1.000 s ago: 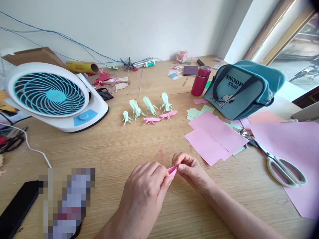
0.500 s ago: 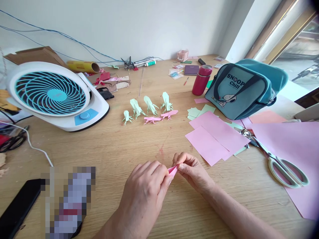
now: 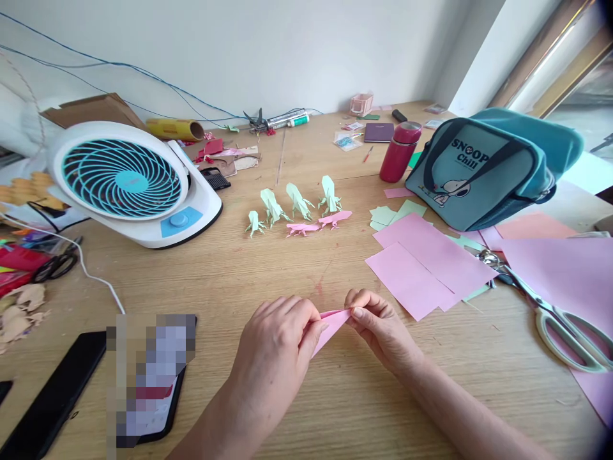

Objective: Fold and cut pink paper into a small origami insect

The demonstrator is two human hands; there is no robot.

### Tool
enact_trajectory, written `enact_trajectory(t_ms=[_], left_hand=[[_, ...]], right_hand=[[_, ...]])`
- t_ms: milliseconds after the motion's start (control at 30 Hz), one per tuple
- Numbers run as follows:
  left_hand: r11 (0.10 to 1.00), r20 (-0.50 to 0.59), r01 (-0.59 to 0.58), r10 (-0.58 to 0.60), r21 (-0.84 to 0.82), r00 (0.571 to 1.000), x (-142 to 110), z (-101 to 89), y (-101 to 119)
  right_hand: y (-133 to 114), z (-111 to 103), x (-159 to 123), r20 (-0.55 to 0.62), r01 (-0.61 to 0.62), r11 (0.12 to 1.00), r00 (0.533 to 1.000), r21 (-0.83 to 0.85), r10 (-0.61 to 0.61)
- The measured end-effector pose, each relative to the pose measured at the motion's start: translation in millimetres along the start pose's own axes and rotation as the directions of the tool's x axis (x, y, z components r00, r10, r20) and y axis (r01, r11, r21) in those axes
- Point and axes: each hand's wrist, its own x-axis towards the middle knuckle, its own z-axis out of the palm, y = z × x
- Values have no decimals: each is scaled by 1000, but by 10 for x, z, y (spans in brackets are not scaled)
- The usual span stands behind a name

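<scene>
A folded piece of pink paper point(image 3: 330, 327) is held between my two hands, a little above the wooden table. My left hand point(image 3: 280, 358) pinches its left part between thumb and fingers and hides much of it. With thumb and forefinger, my right hand point(image 3: 380, 329) grips the pointed right end. Beyond my hands stand several pale green origami insects point(image 3: 299, 201). Two pink origami insects point(image 3: 318, 223) lie in front of those. Pink paper sheets point(image 3: 407, 287) are spread to the right of my right hand.
Scissors point(image 3: 569, 332) lie on pink paper at the right. A blue bag point(image 3: 479, 172) and a red flask point(image 3: 401, 152) stand behind. At the left are a white fan point(image 3: 201, 204), a black phone point(image 3: 62, 396) and a second phone point(image 3: 160, 415) with a blurred screen.
My hands have moved slightly apart, and more of the pink paper shows between them. Both keep their pinch. The whole view has shifted, so the table's things appear farther right.
</scene>
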Motion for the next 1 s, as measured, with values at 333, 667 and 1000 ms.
enact_trajectory(t_ms=[333,667,1000], left_hand=[[1000,-75,25,-26,-14,997,24,28,-42],[998,-101,-54,50,-40,994,28,41,-66],[996,-128,-83,78,-37,989,41,-1,-44]], right_hand=[[-4,24,10,-66,32,999,997,-8,-33],[-39,42,2,-66,52,998,996,-34,-54],[-62,33,9,-64,84,995,994,-56,-88]])
